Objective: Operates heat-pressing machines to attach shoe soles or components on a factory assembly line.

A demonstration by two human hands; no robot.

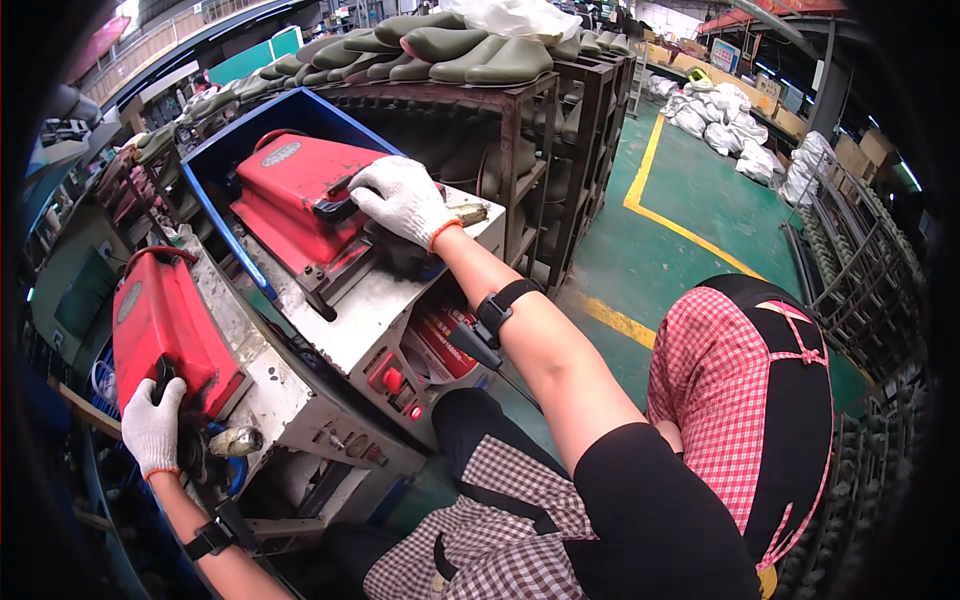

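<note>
Two red metal machine covers stand on white machine bodies, each with a black handle at its front end. My left hand (152, 428), in a white knit glove, is closed round the black handle (163, 374) of the left red cover (165, 325). My right hand (405, 203), gloved the same way, has its fingers bent over the black handle (334, 208) of the right red cover (300, 185). Its fingertips are partly hidden. A wrapped, worn lever end (237, 441) sticks out near my left hand, and a similar lever end (470, 213) lies beside my right wrist.
Red buttons (393, 380) sit on the right machine's front. Behind it, a brown metal rack (515, 120) carries many olive-green shoe lasts (510, 62). A person in a red checked apron (705, 400) bends close at my right. White sacks (735, 125) lie farther off on the green floor.
</note>
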